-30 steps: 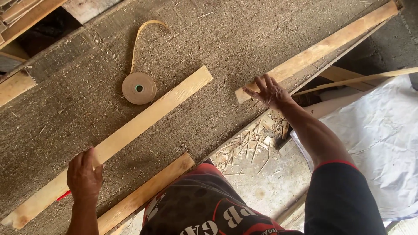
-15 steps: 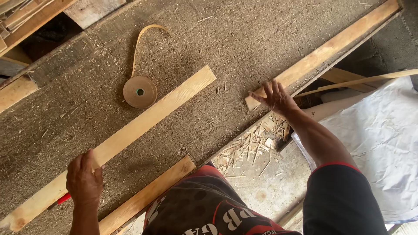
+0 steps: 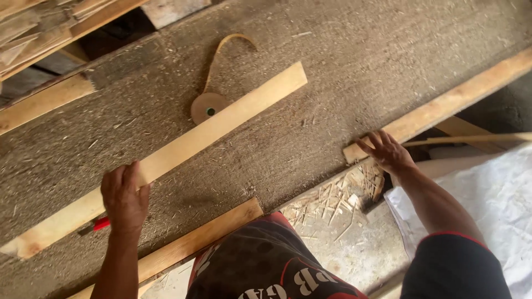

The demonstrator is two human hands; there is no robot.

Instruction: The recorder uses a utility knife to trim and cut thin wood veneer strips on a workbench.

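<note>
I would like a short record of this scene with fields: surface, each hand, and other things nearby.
surface: rough grey-brown workbench dusted with wood fibres
left hand: left hand pressing flat on a long pale wooden slat
right hand: right hand, fingers spread, on the end of a pale wooden plank at the bench edge
nearby: round brown tape roll touching the slat; small red object partly under the slat; wood splinters below the edge

A tape roll (image 3: 208, 106) with a loose curled end is seen on the bench (image 3: 343, 50). Wood chips (image 3: 332, 196) are scattered below its edge, beside a white sheet (image 3: 487, 194).
</note>
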